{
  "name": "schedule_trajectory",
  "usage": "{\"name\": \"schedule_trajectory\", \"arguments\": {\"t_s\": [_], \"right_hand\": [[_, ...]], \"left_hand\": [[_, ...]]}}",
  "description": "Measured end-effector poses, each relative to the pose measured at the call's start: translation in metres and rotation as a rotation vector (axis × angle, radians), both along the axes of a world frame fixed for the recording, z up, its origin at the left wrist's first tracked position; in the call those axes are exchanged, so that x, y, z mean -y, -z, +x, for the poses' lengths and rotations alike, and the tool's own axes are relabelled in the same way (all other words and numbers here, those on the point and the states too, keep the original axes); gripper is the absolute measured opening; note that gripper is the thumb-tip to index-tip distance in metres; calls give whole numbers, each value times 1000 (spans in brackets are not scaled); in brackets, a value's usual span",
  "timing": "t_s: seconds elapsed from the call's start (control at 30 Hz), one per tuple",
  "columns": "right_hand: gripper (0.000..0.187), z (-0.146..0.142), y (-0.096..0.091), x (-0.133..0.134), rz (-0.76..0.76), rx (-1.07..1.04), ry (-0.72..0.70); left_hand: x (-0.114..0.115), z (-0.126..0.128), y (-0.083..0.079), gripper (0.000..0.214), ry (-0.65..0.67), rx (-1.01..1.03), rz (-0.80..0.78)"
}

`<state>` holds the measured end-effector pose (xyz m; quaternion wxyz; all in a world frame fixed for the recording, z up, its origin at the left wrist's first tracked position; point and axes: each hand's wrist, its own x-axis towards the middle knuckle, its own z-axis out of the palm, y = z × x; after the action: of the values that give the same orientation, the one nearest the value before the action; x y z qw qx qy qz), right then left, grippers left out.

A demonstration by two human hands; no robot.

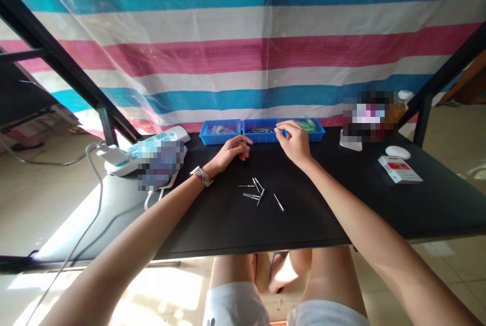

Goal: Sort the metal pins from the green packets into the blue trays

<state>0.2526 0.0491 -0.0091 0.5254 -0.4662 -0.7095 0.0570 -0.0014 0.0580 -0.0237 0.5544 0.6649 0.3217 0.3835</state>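
Note:
Loosely bent, the fingers of my left hand (231, 153) rest on the black table in front of the blue bins, with nothing seen in them. My right hand (294, 141) reaches to the middle blue bin (261, 137), thumb and forefinger close together at its right end. Whatever those fingertips hold is too small to make out. Thin dark metal pieces (261, 130) lie inside that bin. Several silver blind rivets (252, 196) form a loose group on the table between my forearms, and a single blind rivet (279, 202) lies to their right.
The left blue bin (216, 138) holds clear plastic bags; the right bin (317, 136) holds green items. A power strip (125, 161), cable and blurred phone (161, 164) are at left. At right stand a small box (400, 170), a white oval object (398, 152) and a bottle (402, 103).

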Motion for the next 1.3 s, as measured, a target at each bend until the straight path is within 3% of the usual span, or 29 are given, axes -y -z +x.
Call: {"name": "schedule_trajectory", "arguments": {"t_s": [0.07,0.23,0.3,0.73,1.07,1.17,1.23,1.3], "right_hand": [[20,-4,-2,10,-72,10,-101],[6,-20,-3,37,-402,195,-553],[3,-25,-2,46,-455,263,-624],[19,-33,-4,58,-472,457,-406],[8,-18,-9,52,-417,553,-263],[7,-15,-8,46,-438,411,-299],[3,-15,-6,40,-461,186,-360],[11,-17,-4,34,-505,-92,-431]], "left_hand": [[0,0,0,34,3,0,-3],[3,0,-4,33,-7,-20,-6],[4,0,-5,33,-10,-27,-1],[2,0,-3,30,1,-23,14],[3,0,-4,29,-11,-43,14],[2,0,-3,30,-9,-49,11],[1,0,-3,30,-9,-53,11],[1,0,-3,31,-4,-68,25]]}}
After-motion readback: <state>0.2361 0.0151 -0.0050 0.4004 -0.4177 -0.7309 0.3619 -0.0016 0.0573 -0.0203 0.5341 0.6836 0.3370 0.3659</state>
